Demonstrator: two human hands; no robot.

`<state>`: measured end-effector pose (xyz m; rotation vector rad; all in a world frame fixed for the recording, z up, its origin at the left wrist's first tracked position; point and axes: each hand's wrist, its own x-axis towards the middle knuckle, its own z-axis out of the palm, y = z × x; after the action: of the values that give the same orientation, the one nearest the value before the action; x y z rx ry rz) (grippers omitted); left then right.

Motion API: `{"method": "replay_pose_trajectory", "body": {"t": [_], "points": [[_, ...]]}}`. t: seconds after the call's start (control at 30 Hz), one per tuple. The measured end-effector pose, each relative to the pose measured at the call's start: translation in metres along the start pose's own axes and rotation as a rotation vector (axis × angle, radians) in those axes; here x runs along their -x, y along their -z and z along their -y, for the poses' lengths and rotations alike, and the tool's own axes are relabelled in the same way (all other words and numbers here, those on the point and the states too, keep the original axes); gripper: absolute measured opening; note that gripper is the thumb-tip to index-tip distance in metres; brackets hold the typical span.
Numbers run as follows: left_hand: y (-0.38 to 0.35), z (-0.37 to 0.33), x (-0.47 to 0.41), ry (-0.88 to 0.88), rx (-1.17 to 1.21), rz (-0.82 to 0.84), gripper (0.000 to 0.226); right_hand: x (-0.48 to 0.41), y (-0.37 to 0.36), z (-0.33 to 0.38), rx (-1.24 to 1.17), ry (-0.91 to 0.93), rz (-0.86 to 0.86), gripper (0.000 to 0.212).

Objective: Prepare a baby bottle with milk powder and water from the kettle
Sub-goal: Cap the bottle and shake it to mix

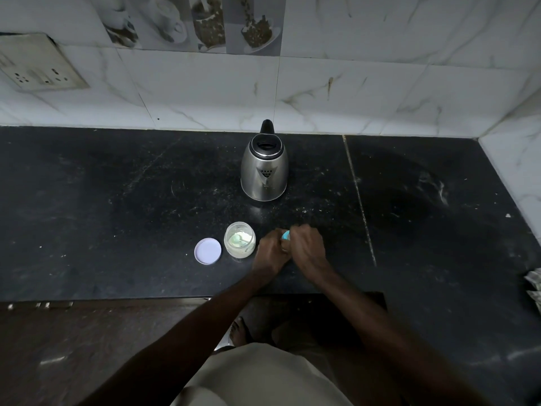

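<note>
On the black counter (117, 200), my left hand (270, 250) and my right hand (307, 247) close together around the baby bottle (285, 235). Only a light blue part of the bottle shows between them; the rest is hidden. Just left of my hands stands an open clear jar (239, 239) with pale milk powder and a spoon inside. Its white lid (207, 251) lies flat to the left of the jar. A steel kettle (264, 168) with a black lid and handle stands behind, near the wall, spout toward me.
A marble-tiled wall runs along the back and the right side. A socket plate (38, 64) is on the wall at upper left. Crumpled paper (534, 284) lies at the counter's right edge. The counter's front edge (102, 298) runs below my forearms.
</note>
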<state>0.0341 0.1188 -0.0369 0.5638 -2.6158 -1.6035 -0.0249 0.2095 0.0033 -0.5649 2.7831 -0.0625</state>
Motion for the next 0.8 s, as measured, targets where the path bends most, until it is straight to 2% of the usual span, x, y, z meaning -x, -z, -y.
{"method": "replay_pose_trajectory", "body": {"t": [0.13, 0.3, 0.47, 0.8], "points": [[-0.002, -0.002, 0.0, -0.006, -0.002, -0.022, 0.025, 0.002, -0.001, 0.005, 0.016, -0.041, -0.015, 0.021], [0.0, -0.002, -0.002, -0.023, -0.029, 0.014, 0.033, 0.004, -0.005, 0.0, 0.015, -0.005, -0.026, 0.039], [-0.002, -0.003, -0.001, 0.0, -0.017, 0.001, 0.034, -0.009, 0.004, -0.005, -0.04, 0.028, 0.018, 0.043], [-0.003, -0.008, -0.001, 0.022, -0.042, -0.02, 0.033, -0.012, 0.001, -0.004, -0.103, -0.078, 0.007, 0.046]]}}
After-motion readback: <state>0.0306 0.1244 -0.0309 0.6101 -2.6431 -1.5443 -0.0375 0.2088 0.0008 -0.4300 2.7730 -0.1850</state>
